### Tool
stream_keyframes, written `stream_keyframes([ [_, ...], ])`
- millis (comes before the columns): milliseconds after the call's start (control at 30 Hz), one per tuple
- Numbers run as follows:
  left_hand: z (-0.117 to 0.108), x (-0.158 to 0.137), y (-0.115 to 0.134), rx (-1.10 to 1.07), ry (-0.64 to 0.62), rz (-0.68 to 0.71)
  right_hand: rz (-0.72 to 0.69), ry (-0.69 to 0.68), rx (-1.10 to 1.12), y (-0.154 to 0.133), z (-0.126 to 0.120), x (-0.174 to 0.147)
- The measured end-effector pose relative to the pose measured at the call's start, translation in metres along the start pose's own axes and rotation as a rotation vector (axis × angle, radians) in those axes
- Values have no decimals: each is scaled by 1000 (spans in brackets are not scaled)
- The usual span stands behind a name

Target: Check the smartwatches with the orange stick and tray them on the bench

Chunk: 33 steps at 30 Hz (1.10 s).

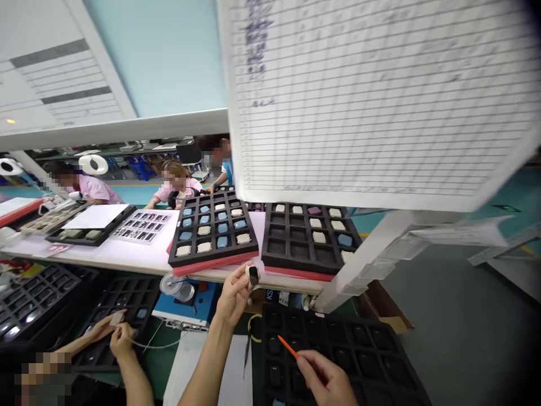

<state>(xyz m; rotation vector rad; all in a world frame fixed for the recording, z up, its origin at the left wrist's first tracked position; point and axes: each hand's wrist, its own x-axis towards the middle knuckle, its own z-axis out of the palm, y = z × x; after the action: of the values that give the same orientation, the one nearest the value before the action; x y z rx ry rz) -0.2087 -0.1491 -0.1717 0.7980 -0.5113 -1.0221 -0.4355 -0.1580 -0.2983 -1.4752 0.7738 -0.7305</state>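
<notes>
Holding a pale-cased watch pinched in the left hand, before the far shelf; gripping an orange stick in the right hand, above the near black tray. Probably at a handling step, calling next for a steady pinch.

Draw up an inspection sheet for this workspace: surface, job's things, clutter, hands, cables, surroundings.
Surface: green bench, with a pale shelf above it.
Job's things: a watch and an orange stick; a black tray lies below the stick.
Clutter: white sheet on the bench; blue box with a clear tub on it; loaded trays on the shelf.
Hands: left hand grips the watch; right hand holds the stick.
Cables: white cable by a co-worker's hands.
Surroundings: lined chart hanging overhead; people beyond the shelf.
</notes>
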Motion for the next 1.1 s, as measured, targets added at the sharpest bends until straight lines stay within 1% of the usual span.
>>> stream_keyframes([
  [67, -13, -25, 2, -56, -9, -73, -30, -62, -54, -10, 6, 4],
  [133, -22, -46, 6, -101, -19, -114, -85, -51, -92, -26, 14, 6],
  [200, -30, -62, 10, -154, 7, -133, -149, -24, -124, -46, 23, 8],
  [333, -39, -83, 15, -299, 84, -200, -283, -14, -206, -78, 42, 11],
  [433, -40, -94, 17, -372, 128, -201, -379, -43, -251, -89, 54, 12],
  [533, -40, -102, 20, -389, 162, -204, -441, -73, -285, -94, 65, 13],
  [700, -42, -109, 22, -412, 183, -187, -473, -96, -297, -99, 75, 13],
  [933, -41, -109, 24, -429, 179, -194, -480, -90, -306, -101, 73, 13],
  [1100, -39, -106, 23, -417, 180, -207, -495, -59, -301, -103, 69, 14],
])
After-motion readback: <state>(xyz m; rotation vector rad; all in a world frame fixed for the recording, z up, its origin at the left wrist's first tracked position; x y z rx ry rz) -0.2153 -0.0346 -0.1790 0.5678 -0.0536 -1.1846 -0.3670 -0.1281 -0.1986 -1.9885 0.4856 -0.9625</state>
